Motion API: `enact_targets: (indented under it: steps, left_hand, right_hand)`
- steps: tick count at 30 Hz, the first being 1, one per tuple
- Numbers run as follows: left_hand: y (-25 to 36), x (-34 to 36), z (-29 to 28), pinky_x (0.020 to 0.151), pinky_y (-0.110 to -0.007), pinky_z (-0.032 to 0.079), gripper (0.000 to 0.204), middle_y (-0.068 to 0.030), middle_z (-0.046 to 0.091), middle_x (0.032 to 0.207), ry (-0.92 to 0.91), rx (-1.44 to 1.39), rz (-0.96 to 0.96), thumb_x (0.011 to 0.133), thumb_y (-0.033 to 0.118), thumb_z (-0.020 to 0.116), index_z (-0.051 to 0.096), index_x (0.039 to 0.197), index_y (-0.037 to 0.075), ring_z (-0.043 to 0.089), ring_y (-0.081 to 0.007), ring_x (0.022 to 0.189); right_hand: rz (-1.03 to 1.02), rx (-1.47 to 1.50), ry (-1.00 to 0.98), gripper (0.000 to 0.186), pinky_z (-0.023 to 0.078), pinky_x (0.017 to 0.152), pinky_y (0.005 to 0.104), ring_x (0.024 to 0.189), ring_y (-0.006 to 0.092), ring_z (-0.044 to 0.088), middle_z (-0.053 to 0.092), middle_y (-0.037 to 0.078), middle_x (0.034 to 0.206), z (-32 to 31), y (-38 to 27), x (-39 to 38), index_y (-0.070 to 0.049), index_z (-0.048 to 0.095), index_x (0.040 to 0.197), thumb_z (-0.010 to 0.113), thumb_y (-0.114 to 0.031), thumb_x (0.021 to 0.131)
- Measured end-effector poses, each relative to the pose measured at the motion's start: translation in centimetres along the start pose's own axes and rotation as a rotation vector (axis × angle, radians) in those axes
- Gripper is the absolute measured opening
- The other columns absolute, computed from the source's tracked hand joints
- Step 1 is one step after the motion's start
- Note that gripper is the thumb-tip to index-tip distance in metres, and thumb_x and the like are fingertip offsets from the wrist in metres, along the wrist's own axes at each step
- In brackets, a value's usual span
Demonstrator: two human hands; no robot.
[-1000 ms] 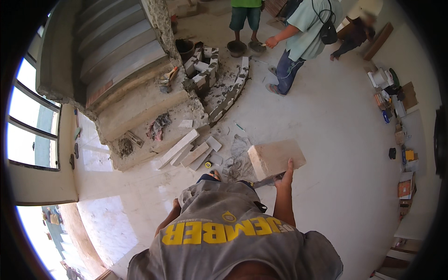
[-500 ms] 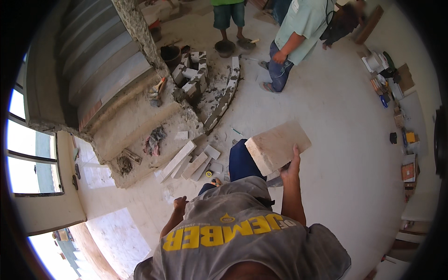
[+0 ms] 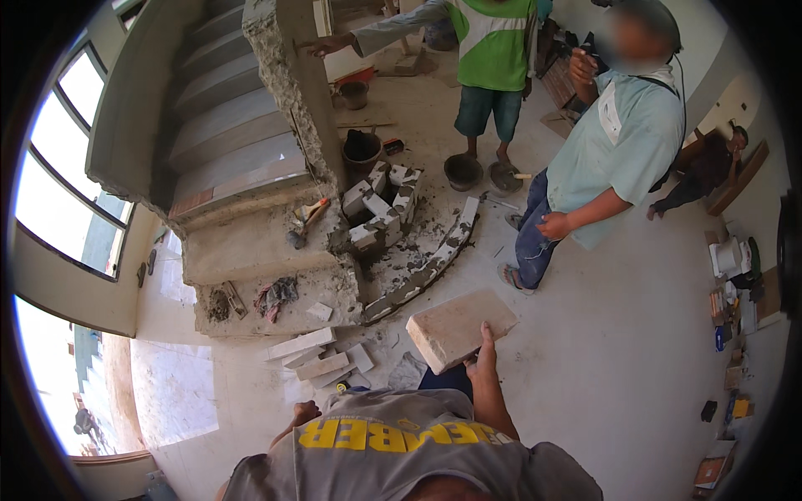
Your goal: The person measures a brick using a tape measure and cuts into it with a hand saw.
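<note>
A pale aerated-concrete block (image 3: 458, 327) is in my right hand (image 3: 483, 349). The hand grips its right end, with the thumb on the face and the other fingers hidden beneath. The block is tilted in front of my body, off the floor. My left hand (image 3: 306, 412) hangs low at my left side, fingers curled, with nothing seen in it. Ahead of it, several cut block pieces (image 3: 322, 366) lie stacked on the floor near a yellow tape measure (image 3: 342, 387). Beyond the block, a curved low course of blocks (image 3: 443, 250) set in mortar borders the stair base.
Rough concrete stairs (image 3: 225, 134) rise at the left, a trowel (image 3: 236, 301) and cloth (image 3: 276, 294) on the bottom step. Mortared blocks (image 3: 388, 219) and buckets (image 3: 462, 173) stand ahead. One person in pale green (image 3: 614, 150) and another in bright green (image 3: 499, 50) stand near. Boxes (image 3: 735, 376) line the right wall.
The view has tilted up, so the stairs and other people show more. The block stays in my right hand, lower and further left in the picture. My left hand also appears lower.
</note>
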State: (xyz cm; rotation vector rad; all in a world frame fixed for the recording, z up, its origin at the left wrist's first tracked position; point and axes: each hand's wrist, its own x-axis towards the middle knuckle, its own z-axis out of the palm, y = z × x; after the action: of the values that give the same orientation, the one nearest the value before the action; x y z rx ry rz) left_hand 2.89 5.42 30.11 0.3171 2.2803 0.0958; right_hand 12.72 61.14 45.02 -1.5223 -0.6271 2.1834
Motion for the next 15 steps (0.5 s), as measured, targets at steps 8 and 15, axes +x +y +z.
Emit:
enact_targets:
  steps: [8,15]
  left_hand:
    - [21.2,1.7,-2.6,0.071,-0.037,0.059,0.025,-0.0088,0.072,0.073,0.284,-0.711,-0.111,0.091,0.030,0.073,0.078,0.081,0.007,0.074,-0.0192,0.078]
    - [30.4,3.2,-5.8,0.059,-0.039,0.057,0.020,-0.0111,0.075,0.084,0.121,-0.946,-0.116,0.092,0.020,0.069,0.077,0.099,0.003,0.070,-0.0222,0.070]
  right_hand:
    - [0.122,-0.243,-0.018,0.086,0.050,0.101,0.0479,0.130,0.0297,0.059,0.058,0.015,0.145,3.5,-13.1,9.5,-0.007,0.049,0.153,0.081,-0.053,0.089]
    - [0.180,-0.169,-0.207,0.083,0.046,0.105,0.0475,0.134,0.0295,0.056,0.056,0.012,0.149,8.7,-17.1,14.5,-0.010,0.050,0.154,0.080,-0.054,0.090]
